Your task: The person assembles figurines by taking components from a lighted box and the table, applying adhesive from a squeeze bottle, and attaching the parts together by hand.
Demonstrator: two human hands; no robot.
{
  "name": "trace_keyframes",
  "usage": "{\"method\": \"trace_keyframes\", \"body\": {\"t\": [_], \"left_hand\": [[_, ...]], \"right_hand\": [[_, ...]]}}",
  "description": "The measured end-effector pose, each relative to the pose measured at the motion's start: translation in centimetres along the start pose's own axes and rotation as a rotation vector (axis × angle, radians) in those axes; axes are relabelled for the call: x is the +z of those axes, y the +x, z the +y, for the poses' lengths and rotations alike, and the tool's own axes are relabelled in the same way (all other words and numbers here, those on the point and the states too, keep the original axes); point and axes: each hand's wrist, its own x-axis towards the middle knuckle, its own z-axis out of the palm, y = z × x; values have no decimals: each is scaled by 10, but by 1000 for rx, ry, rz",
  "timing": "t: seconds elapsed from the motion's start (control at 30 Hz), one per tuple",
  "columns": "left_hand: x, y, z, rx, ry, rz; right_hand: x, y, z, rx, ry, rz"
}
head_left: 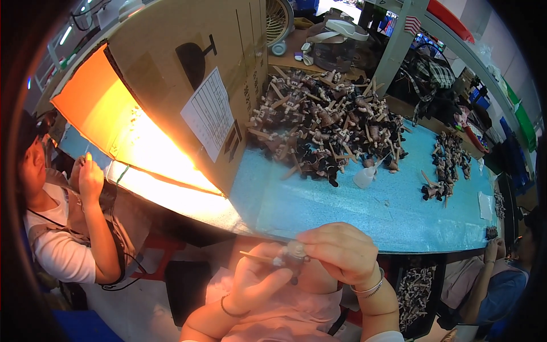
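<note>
In front of my body, below the table's near edge, I hold a small figurine point(294, 263) with a pale, rounded top and a brownish body. My left hand point(253, 290) grips its lower side, and a thin wooden-coloured stick point(255, 256) juts out leftward by those fingers. Over the figurine's top bends my right hand point(343, 252), its fingertips pinched on it; their exact contact is partly hidden. Beyond my hands, a big heap of similar brown, black and cream figurines point(325, 125) covers the blue table point(319, 211). A white squeeze bottle point(365, 176) with a thin nozzle leans at the heap's front.
A tall cardboard box point(154, 68) stands left, bright orange light glowing behind it. More figurines point(447, 165) lie at the right, and others fill a dark bin point(419, 293) below the edge. Co-workers sit at left point(68, 239) and right point(496, 290). A fan point(277, 23) stands behind.
</note>
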Motion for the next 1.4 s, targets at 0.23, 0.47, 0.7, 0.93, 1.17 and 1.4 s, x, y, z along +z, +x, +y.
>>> {"method": "trace_keyframes", "body": {"t": [0.23, 0.47, 0.7, 0.93, 1.17, 1.4], "left_hand": [[3, 3, 0, 60, -2, 9], [-3, 17, -6, 473, 401, 102], [-7, 18, -10, 634, 817, 195], [-3, 22, -8, 753, 1005, 236], [1, 20, -12, 598, 921, 238], [2, 24, -21, 430, 673, 315]], "right_hand": [[-3, -3, 8, -44, 117, -82], [7, -5, -17, 137, -94, 141], [15, -1, -17, 96, -196, 108], [12, 3, -14, 226, -94, 75], [6, 2, -16, 276, -98, 23], [19, 1, -23, 287, -271, -152]]}}
